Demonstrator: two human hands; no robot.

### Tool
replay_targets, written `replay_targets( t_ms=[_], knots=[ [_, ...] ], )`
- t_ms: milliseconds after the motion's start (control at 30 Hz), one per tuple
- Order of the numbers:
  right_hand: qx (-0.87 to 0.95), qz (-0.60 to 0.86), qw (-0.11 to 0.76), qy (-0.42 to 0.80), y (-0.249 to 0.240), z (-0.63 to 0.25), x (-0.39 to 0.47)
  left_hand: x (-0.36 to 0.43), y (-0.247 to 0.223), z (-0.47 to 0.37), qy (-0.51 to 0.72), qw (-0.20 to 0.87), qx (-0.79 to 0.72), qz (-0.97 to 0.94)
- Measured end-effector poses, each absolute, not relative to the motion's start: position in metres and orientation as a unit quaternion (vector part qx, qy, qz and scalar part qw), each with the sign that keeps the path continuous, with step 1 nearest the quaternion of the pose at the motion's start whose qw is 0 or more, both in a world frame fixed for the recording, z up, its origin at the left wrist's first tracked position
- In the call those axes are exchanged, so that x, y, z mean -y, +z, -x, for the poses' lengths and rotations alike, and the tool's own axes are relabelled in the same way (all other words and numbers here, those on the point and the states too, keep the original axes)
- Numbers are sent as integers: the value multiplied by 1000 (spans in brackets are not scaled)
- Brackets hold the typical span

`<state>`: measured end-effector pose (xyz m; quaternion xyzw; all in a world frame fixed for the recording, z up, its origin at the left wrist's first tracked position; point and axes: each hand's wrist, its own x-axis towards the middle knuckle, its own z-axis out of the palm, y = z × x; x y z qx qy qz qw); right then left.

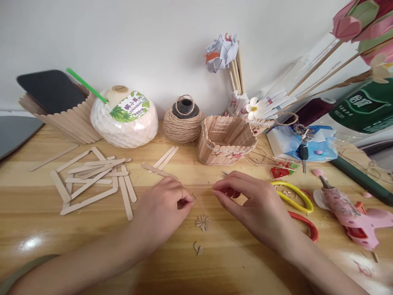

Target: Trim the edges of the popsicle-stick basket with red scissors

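Wood petal flower [203, 222] | left hand [161, 209] pinching a tiny chip [194, 198] | right hand [251, 203] fingertips pressed together, both wrists on table [215, 262]

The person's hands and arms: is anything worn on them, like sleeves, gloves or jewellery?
Both forearms are bare, with no gloves and no watch. The left hand has a thin ring on one finger. The right hand shows no jewellery. A bit of greenish-grey cloth shows by the left arm at the bottom left corner.

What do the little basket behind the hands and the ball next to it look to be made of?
The basket looks built of flat, unpainted pale wooden craft sticks set side by side, with a beaded trim along the rim. The ball looks like rough tan jute twine, wound in visible strands around a dark core.
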<state>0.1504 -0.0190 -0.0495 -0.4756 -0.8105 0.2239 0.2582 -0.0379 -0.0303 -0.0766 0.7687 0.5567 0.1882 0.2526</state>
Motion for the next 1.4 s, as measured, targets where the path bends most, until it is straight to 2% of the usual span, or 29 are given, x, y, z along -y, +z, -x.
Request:
replay_targets(
  t_ms=[133,567,967,1233,1400],
  knots=[
    [819,466,249,222,-56,-149,20,30,-76,37,182,255,-569,-761],
    [869,441,141,175,-72,-137,25,32,-80,35,197,214,-569,-769],
    [863,430,174,203,-73,-138,22,32,-83,36,207,197,-560,-777],
    [876,420,114,208,-69,-134,21,33,-82,36,198,201,-569,-772],
    [867,425,156,209,-71,-138,20,35,-81,39,218,211,-564,-768]
  ],
)
